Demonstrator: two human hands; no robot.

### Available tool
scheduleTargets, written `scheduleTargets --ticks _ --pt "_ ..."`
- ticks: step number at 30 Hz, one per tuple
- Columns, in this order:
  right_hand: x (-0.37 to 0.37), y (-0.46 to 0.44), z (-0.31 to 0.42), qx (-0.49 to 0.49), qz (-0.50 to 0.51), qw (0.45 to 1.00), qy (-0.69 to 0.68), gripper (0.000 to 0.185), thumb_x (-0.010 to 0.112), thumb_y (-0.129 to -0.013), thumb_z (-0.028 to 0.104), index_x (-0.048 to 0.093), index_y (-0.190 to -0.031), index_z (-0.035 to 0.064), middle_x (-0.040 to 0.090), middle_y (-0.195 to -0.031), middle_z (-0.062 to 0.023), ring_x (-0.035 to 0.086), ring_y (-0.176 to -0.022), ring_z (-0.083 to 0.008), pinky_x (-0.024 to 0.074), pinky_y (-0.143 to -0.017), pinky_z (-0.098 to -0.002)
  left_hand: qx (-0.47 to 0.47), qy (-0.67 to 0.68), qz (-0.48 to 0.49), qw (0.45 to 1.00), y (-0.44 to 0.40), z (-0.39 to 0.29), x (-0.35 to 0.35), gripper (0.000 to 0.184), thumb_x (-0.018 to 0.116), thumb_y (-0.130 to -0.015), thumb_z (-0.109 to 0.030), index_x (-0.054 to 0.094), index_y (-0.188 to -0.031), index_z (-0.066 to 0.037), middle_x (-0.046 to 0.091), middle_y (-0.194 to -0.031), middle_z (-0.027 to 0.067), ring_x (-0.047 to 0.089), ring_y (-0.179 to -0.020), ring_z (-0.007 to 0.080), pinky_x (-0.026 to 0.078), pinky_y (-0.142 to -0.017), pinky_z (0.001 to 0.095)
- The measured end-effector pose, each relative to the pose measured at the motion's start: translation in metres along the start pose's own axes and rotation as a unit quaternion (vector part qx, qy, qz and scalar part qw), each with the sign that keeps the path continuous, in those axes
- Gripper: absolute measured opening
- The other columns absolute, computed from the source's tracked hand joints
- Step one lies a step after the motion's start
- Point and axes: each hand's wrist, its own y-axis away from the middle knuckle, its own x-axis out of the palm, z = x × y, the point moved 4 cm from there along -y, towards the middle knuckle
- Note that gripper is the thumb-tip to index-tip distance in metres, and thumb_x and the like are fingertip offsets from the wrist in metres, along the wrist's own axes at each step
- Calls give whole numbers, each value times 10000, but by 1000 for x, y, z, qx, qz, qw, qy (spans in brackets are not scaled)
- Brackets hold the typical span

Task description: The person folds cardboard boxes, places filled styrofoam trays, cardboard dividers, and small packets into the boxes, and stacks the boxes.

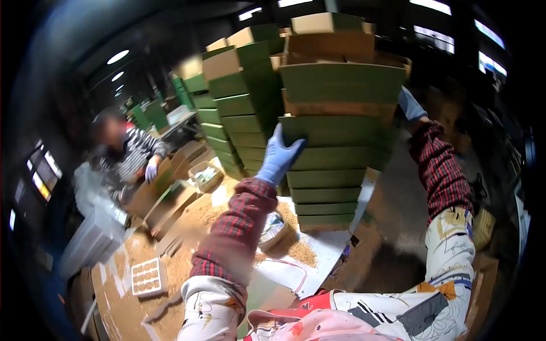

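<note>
A tall stack of green cardboard boxes (pixel 330 156) stands in front of me, with an open-topped green box (pixel 341 82) at its top. My left hand (pixel 278 156), in a blue glove, has its fingers spread against the left side of the stack, near an upper box's corner. At the right side of the stack, just below the top box, my right hand (pixel 410 105) lies stretched out in a blue glove. Its fingertips are partly hidden by the boxes.
More green boxes (pixel 236 108) are stacked behind to the left. On the table (pixel 187 227), strewn with brown bits, are a white compartment tray (pixel 149 277), a basket (pixel 206 176) and a bowl of packets (pixel 273 230). Across it, a person (pixel 133 153) handles a cardboard box (pixel 153 184).
</note>
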Motion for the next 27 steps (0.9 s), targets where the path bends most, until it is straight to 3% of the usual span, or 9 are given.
scheduleTargets --ticks 3,7,13,15,16,17,21,22,27 --pt "45 -10 -38 175 85 977 -84 369 450 -987 259 554 -1223 -4 597 -1198 -66 561 -1033 -149 457 -894 -307 115 -272 -116 948 17 11 -6 930 775 -705 -300 268 -1423 5 423 -1339 267 426 -1281 323 348 -1068 402" --pt "36 -38 -118 143 93 971 -166 323 489 -950 340 625 -1116 99 654 -1053 -46 602 -929 -176 484 -815 -315 9 -14 -21 1000 40 -3 -18 972 755 -789 -318 154 -1473 22 291 -1475 227 273 -1385 264 249 -1121 339" --pt "53 64 -100 -164 329 854 -369 529 348 -1014 297 262 -1471 46 322 -1500 -71 343 -1355 -220 294 -1129 -339 -59 -95 4 994 176 -17 -32 872 702 -843 -314 192 -1474 6 301 -1485 231 284 -1396 299 235 -1137 363" --pt "41 134 -186 -21 -101 955 -277 467 265 -1034 179 237 -1485 60 355 -1486 -105 340 -1352 -195 256 -1144 -312 -125 -147 0 981 283 5 -42 797 699 -840 -320 287 -1446 -5 342 -1465 217 323 -1373 340 265 -1130 388" --pt "47 204 -250 4 -112 985 -133 467 300 -1028 204 275 -1461 29 377 -1462 -104 361 -1329 -195 276 -1127 -295 -171 -192 -16 966 344 21 -50 751 701 -834 -320 346 -1417 -7 393 -1425 226 372 -1335 364 306 -1106 408" --pt "55 273 -312 31 -117 993 14 475 335 -1022 230 313 -1437 -1 399 -1438 -104 382 -1307 -194 296 -1109 -278 -261 -265 -55 927 418 33 -61 722 706 -818 -334 397 -1383 -8 442 -1375 231 412 -1289 389 341 -1078 423" --pt "277 437 -206 455 95 882 -84 413 569 -937 167 527 -1315 6 598 -1171 -62 550 -1030 -135 450 -892 -294 -451 -490 -103 739 627 -16 -114 857 705 -737 -507 390 -1382 -40 410 -1365 241 395 -1248 419 318 -1034 513" --pt "323 465 -194 401 126 899 -124 474 641 -902 202 516 -1307 -9 626 -1046 -32 562 -802 -85 447 -697 -221 -499 -543 -77 671 659 -31 -120 915 684 -739 -548 337 -1425 -50 349 -1424 250 336 -1298 436 279 -1055 540" --pt "459 478 -120 261 458 837 146 892 625 -830 484 237 -1453 -22 442 -1343 -294 486 -1183 -415 404 -991 -423 -650 -513 -170 534 727 -44 -134 1059 647 -741 -614 131 -1509 -100 136 -1519 282 185 -1371 482 206 -1083 579"
